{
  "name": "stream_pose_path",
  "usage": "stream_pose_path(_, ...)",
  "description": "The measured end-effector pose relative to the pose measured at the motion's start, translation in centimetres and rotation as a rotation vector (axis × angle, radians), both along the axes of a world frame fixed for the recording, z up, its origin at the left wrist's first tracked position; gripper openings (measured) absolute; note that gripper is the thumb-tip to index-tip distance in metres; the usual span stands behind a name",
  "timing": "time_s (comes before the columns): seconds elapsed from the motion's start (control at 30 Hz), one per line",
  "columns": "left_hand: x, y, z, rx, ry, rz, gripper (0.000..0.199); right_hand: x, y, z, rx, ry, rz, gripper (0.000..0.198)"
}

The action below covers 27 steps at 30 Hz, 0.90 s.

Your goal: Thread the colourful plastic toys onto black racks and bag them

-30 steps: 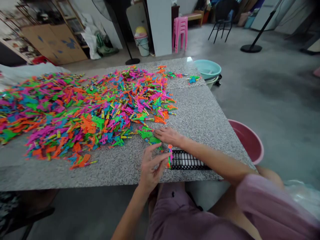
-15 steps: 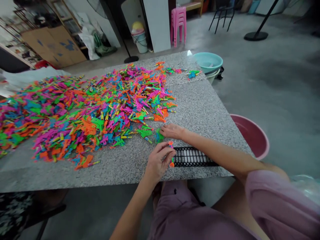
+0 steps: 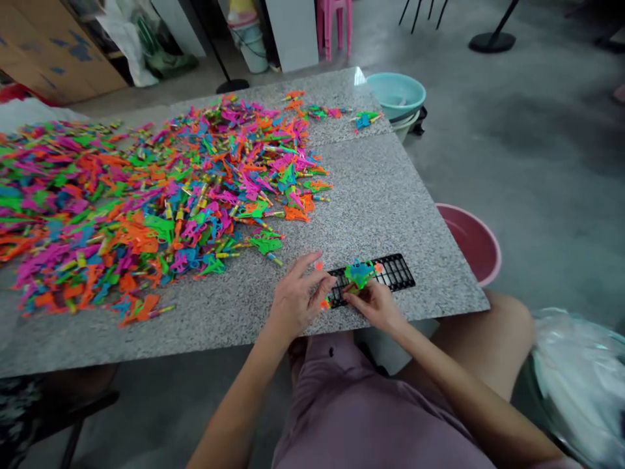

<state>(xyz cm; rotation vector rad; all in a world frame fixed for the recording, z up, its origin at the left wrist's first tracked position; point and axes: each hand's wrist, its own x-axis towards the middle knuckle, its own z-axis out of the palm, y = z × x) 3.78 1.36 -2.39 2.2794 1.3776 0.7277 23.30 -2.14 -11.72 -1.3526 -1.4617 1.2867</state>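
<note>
Over the left end of a black plastic grid rack (image 3: 403, 273), the fingers of my left hand (image 3: 295, 299) are bent around small orange-tipped suction darts (image 3: 325, 304). Orange ends poke out above and below those fingers; the middle is hidden. My right hand (image 3: 383, 309) pinches a blue and green plastic toy gun (image 3: 359, 273) just above the rack. An orange tip shows at its right side. A big pile of toy guns (image 3: 249, 182) in pink, orange, green and blue spreads over the granite table (image 3: 385, 189), left of and beyond my hands.
A pink basin (image 3: 471, 244) stands beside the right table edge, and a light blue basin (image 3: 396, 91) at the far corner. Clear plastic bags (image 3: 581, 378) fill a container at my right. Several loose toy guns (image 3: 366, 120) lie near the table's far end.
My right hand has come back from the pile's edge to the rack, bringing the blue and green toy gun. My left hand stays near the rack's left end. The view has tilted down.
</note>
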Motion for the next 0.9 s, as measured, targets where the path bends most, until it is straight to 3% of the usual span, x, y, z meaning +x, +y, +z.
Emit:
stream_pose_path(0.17, 0.7, -0.6, -0.6, -0.071, -0.062, 0.074, 0.027, -0.8, 0.6, 1.2, 0.110, -0.154, 0.066, 0.015)
stream_pose_path(0.33, 0.9, -1.0, -1.0, -0.222, -0.163, 0.055, 0.032, -0.9, 0.3, 1.6, 0.091, -0.249, 0.112, 0.011)
stream_pose_path(0.63, 1.1, -1.4, -1.9, -0.320, -0.255, 0.053, 0.037, -1.3, 0.7, 2.5, 0.055, -0.394, 0.124, 0.006)
stream_pose_path(0.9, 1.1, -1.5, -1.9, -0.345, -0.307, 0.064, 0.037, -2.2, 0.5, 1.8, 0.232, -0.598, 0.251, 0.015)
